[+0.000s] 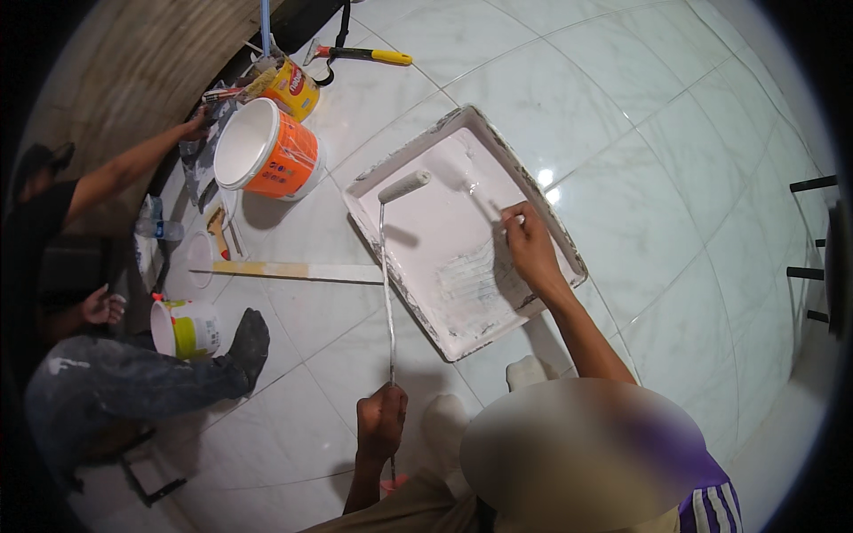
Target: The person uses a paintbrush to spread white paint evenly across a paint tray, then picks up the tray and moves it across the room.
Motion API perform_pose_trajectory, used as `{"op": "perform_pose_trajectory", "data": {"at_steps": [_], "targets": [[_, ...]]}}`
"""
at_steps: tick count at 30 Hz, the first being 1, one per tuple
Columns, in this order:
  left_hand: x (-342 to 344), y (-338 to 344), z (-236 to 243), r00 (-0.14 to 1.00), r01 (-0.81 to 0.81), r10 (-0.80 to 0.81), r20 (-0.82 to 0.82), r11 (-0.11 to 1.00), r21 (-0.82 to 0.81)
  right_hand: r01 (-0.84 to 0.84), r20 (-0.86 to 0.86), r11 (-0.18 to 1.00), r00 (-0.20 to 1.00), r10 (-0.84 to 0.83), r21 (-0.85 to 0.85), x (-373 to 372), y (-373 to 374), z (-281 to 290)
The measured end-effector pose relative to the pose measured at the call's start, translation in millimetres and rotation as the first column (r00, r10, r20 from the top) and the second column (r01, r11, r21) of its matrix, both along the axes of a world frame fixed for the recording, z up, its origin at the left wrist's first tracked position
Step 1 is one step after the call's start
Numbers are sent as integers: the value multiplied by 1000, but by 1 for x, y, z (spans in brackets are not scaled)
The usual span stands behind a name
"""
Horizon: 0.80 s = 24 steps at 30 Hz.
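Observation:
My left hand (382, 422) is closed around the long thin rod of a paint roller (404, 186). The roller's pale sleeve is held over the paint tray (544, 202), above its left side, and casts a shadow on the paint. My right hand (531, 249) reaches over the tray's right side, closed on the handle of a paintbrush-like tool (466, 184). That tool's end is coated and blurred against the pale pinkish-white paint (435, 226), so its exact shape is unclear. Toward the tray's near end, the ribbed bottom shows through a thin coat.
At left a co-worker's hand (195, 123) reaches toward tools by a yellow can (291, 89); the other hand (104, 306) hangs lower. Nearby stand a white-and-orange bucket (289, 160) and small tub (191, 329). A flat strip (311, 271) touches the tray. A yellow-handled scraper (364, 55) lies beyond.

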State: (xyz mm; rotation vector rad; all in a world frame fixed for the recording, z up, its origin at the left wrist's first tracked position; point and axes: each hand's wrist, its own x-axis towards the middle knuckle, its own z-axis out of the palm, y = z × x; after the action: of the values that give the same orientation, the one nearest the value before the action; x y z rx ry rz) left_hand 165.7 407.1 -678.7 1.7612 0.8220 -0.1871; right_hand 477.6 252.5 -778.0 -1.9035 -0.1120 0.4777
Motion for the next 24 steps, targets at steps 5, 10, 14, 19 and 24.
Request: {"op": "perform_pose_trajectory", "data": {"at_steps": [5, 10, 14, 19, 24], "targets": [[1, 0, -2, 995, 87, -92, 36, 990, 113, -105, 18, 994, 994, 106, -30, -1, -5, -2], [-2, 2, -8, 980, 159, -179, 83, 967, 198, 62, -73, 997, 996, -59, 36, -2, -1, -2], [6, 2, -3, 918, 246, -362, 165, 843, 479, -74, -54, 989, 995, 81, 131, -11, -3, -6], [6, 0, 2, 996, 54, -62, 60, 990, 128, 42, 221, 987, 975, -7, -155, -6, -12, 13], [4, 3, -14, 950, 188, -266, 163, 905, 381, -63, 72, 989, 995, 73, -131, -20, -8, 34]]}}
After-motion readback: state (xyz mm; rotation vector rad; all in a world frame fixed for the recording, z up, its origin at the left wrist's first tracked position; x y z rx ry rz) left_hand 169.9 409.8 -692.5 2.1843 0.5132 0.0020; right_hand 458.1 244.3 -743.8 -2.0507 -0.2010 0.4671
